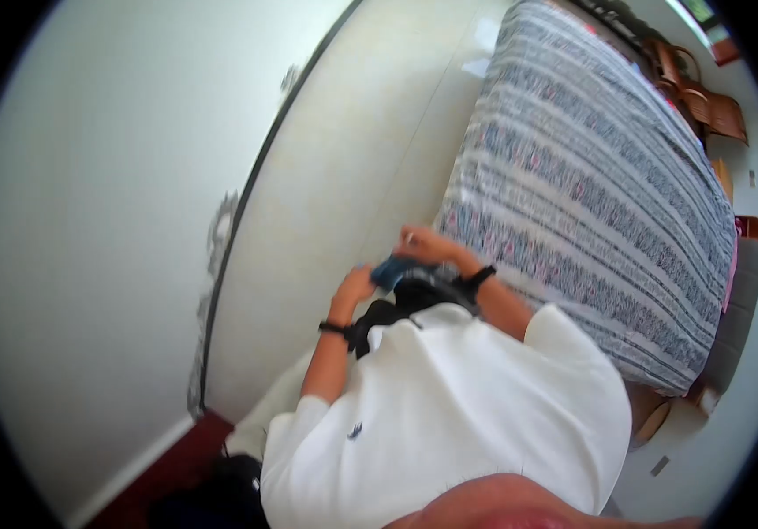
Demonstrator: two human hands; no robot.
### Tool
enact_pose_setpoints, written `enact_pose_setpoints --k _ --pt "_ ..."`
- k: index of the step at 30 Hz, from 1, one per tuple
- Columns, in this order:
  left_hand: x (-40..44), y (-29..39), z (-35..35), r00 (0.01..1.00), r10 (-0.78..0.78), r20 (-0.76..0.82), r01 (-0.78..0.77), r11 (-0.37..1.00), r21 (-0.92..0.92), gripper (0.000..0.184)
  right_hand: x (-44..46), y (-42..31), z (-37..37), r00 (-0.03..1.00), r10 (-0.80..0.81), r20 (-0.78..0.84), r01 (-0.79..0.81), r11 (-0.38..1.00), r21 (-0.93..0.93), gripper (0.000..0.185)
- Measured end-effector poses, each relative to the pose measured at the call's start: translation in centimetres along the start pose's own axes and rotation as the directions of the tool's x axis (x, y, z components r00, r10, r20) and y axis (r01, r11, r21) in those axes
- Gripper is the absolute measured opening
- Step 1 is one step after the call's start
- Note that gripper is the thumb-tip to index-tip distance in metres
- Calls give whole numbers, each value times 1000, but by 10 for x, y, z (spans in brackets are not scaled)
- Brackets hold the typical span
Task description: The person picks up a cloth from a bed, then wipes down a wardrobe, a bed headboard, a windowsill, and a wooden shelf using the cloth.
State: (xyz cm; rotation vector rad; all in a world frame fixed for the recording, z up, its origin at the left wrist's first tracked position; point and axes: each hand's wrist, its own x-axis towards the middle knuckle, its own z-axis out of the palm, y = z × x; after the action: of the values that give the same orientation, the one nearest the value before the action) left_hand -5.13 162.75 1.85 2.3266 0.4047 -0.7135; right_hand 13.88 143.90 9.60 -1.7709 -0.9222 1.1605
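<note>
My left hand is closed at the left edge of a dark blue, cloth-like item in front of my waist. My right hand is just above and to the right of it, its fingers bent together with a small pale glint between them. What that hand pinches is too blurred to make out. Black material bunches below both hands, against the white shirt. Each wrist has a black band.
On the right stands a table or bed under a striped grey-and-white cloth. A brown leather bag is beyond it, and a grey cushioned seat is at its right. A white wall with chipped patches rises on the left.
</note>
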Motion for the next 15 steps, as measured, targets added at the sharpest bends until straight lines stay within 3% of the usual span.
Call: enact_pose_setpoints --k 1,2,3,4,6,7,8,9,10,12,13,14,15 --pt "5 11 -38 996 -79 33 77 996 44 35 11 -3 -5 987 -109 -116 96 989 -116 49" --pt "24 -1 -62 998 -23 64 20 998 54 36 16 -31 -24 996 -73 -52 73 997 -3 60" --pt "17 43 -121 942 -215 258 253 960 -122 35 21 -43 -34 998 -52 -46 48 996 -74 64" --pt "32 38 -140 956 -102 276 132 987 -94 35 26 -36 -40 995 -46 -87 38 996 -83 64" --pt "62 58 -194 949 35 313 -24 999 -39 35 55 2 -48 989 -64 -131 19 946 -324 61" --pt "48 97 -232 900 169 403 -62 962 -265 41 60 13 -46 983 -63 -171 4 945 -327 61" --pt "54 123 -261 828 317 462 -67 874 -481 47 70 24 -52 968 -43 -245 -22 967 -255 58" --pt "75 128 -278 749 421 512 -125 848 -515 59 80 28 -71 949 -15 -314 -43 983 -178 55" --pt "89 140 -295 730 438 524 -145 849 -508 59 87 26 -86 939 -4 -343 -61 982 -179 55" --pt "116 163 -330 581 620 527 -280 760 -586 70 103 22 -119 863 3 -506 -31 998 -46 45" --pt "134 168 -346 511 649 564 -159 716 -680 78 110 7 -139 844 77 -531 -115 993 -39 42" --pt "145 171 -364 544 635 549 -73 687 -723 64 118 1 -159 832 19 -555 -49 998 -39 39" --pt "173 155 -370 492 684 538 -129 669 -732 51 131 0 -182 820 -8 -572 -21 999 -45 41"
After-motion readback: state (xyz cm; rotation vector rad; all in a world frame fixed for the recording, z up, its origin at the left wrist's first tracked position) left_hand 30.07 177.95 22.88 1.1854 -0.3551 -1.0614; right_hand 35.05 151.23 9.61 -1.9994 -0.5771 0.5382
